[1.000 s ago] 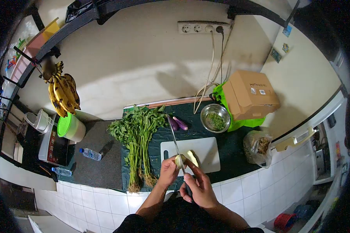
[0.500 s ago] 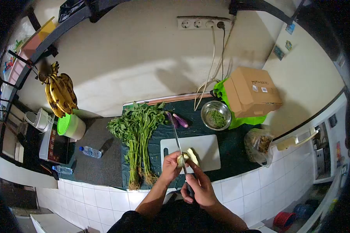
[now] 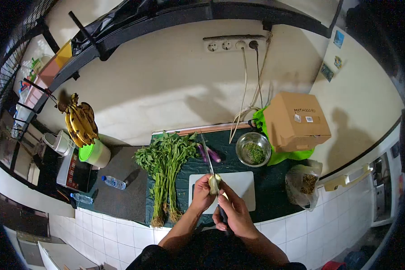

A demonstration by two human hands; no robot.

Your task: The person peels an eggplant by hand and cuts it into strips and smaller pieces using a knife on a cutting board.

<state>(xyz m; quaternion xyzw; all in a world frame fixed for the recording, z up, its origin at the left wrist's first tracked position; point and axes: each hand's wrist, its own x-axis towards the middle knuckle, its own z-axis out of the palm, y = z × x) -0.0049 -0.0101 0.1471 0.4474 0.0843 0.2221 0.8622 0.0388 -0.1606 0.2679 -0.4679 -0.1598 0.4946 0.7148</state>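
Note:
My left hand (image 3: 201, 196) grips a small pale-green piece of vegetable (image 3: 214, 183), whose exact kind I cannot tell. In my right hand (image 3: 234, 214) is the black handle of a long kitchen knife (image 3: 206, 150); its blade points away from me and lies against the piece. Both hands hover over the near part of a white cutting board (image 3: 244, 191). Past the board's far edge lie purple eggplants (image 3: 214, 155). To the left spreads a large bunch of leafy greens (image 3: 166, 164), roots toward me.
Right of the board stand a metal bowl (image 3: 253, 149) of chopped greens, a cardboard box (image 3: 299, 121) and a clear plastic bag (image 3: 303, 185). Leftward are a water bottle (image 3: 114, 182), a green-lidded tub (image 3: 96, 155) and hanging bananas (image 3: 81, 123). A black shelf frame (image 3: 175, 20) crosses overhead.
The view has shifted, so the counter sits slightly lower in the picture. The held piece has turned to show a rounder pale side. My right hand now covers most of another pale piece on the board.

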